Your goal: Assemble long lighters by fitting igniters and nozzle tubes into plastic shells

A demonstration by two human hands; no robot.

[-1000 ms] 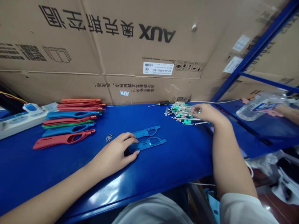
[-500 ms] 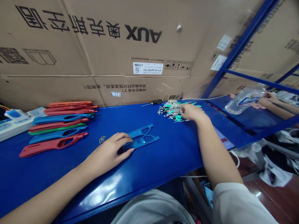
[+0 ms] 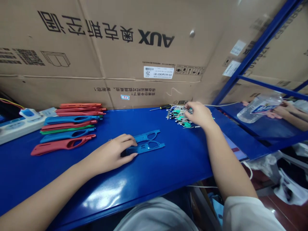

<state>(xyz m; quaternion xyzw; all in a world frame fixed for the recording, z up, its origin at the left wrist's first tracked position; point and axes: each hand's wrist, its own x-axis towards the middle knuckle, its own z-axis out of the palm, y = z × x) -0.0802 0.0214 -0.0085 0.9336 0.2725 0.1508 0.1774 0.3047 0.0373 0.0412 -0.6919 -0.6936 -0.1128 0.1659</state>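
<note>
Two blue plastic shell halves [image 3: 152, 145] lie side by side on the blue table [image 3: 144, 176]. My left hand [image 3: 121, 150] covers their left ends, with its fingers closed on them. At the back, my right hand [image 3: 196, 112] is over a pile of small wired parts [image 3: 179, 118] with green and white pieces. A thin metallic piece shows between its pinched thumb and fingers. Red, blue, green and orange handle-shaped shells [image 3: 64, 146] are lined up at the left.
A large cardboard sheet [image 3: 108, 64] stands behind the table. A screwdriver [image 3: 165, 106] lies near the pile, and a power strip [image 3: 21, 125] at the far left. Past the blue frame [image 3: 258, 38] are a plastic bottle [image 3: 260, 107] and another person's hands [image 3: 286, 110].
My right hand has lifted slightly off the pile, with a thin metallic piece now showing in its fingers. The view has shifted a little; my left hand stays on the blue shells.
</note>
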